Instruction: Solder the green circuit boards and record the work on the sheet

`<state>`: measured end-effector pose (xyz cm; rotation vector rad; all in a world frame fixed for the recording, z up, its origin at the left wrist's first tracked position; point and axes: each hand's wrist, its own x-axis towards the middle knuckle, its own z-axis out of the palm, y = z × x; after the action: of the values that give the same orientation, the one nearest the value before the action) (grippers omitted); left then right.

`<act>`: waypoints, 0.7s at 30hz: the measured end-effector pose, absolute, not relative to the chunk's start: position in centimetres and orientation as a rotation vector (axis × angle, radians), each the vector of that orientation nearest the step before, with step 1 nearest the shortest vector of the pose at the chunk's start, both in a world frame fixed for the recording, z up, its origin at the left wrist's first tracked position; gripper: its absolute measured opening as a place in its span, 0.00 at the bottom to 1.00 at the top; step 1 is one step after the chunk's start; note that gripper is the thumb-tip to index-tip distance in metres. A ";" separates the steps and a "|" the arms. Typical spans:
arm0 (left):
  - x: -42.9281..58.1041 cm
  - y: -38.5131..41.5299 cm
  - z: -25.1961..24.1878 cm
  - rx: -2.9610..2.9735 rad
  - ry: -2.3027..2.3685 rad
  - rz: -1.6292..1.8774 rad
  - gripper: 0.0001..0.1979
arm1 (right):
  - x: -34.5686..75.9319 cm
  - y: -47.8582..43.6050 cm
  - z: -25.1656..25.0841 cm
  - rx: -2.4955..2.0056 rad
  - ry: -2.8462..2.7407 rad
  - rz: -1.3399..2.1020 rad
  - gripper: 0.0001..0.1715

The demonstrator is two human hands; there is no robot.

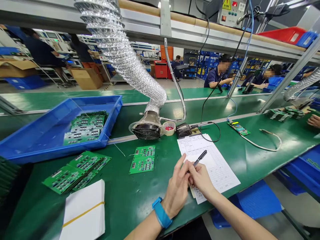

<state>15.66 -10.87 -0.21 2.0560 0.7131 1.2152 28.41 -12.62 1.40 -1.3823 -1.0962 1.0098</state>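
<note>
My left hand [176, 190], with a blue wristband [162, 212], rests its fingers against my right hand [201, 180] above the green bench mat [125, 200]. My right hand pinches a black pen [200, 158] just over a printed paper form [207, 163], and its heel lies on the form's lower edge. Two green circuit boards [142, 160] lie left of the form. Further left sits a stack of green circuit boards [76, 171]. More boards [85, 128] lie in a blue plastic tray [50, 150].
A fume extractor fan [147, 128] on a silver flexible duct [120, 56] stands behind the form, beside a tape roll [169, 128]. A wired board [238, 128] lies right of it. A banded white paper pad [83, 210] sits front left. A co-worker's hand [314, 121] shows at the right edge.
</note>
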 end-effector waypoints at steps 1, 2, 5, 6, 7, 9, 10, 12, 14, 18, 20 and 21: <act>15.8 -10.7 0.2 1.930 0.760 1.200 0.30 | 28.9 -12.7 1.2 -1.425 -1.143 0.938 0.31; 15.9 -10.5 0.5 1.805 0.803 1.181 0.29 | 29.4 -12.9 1.0 -1.479 -1.188 0.820 0.30; 16.1 -10.4 1.1 1.570 0.843 1.119 0.29 | 30.7 -13.2 0.6 -1.601 -1.397 0.215 0.18; 16.1 -10.6 1.1 1.558 0.826 1.106 0.29 | 31.0 -13.3 0.5 -1.602 -1.497 0.029 0.17; 16.0 -10.8 1.0 1.568 0.799 1.094 0.29 | 31.2 -13.2 0.4 -1.584 -1.605 -0.113 0.17; 15.8 -11.2 0.8 1.613 0.710 1.045 0.28 | 31.5 -13.0 0.4 -1.528 -1.803 -0.276 0.19; 15.6 -11.2 0.7 1.635 0.646 1.011 0.28 | 31.6 -13.0 0.5 -1.504 -1.861 -0.311 0.20; 15.1 -11.1 0.7 1.665 0.557 0.978 0.29 | 31.6 -12.9 0.8 -1.480 -1.864 -0.258 0.20; 14.8 -10.5 0.9 1.732 0.589 1.011 0.28 | 31.5 -13.1 1.4 -1.460 -1.744 -0.023 0.17; 15.2 -9.6 1.0 1.991 0.667 0.907 0.24 | 31.0 -13.6 2.0 -1.400 -1.339 0.621 0.16; 15.7 -9.6 0.6 2.021 0.646 0.777 0.19 | 30.8 -13.7 1.7 -1.392 -1.180 0.849 0.21; 15.9 -9.6 0.4 2.023 0.662 0.731 0.16 | 30.8 -13.7 1.5 -1.387 -1.135 0.923 0.23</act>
<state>15.91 -9.63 0.38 2.0226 0.6617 0.7312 30.83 -13.66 1.49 -1.3868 -1.1348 0.9231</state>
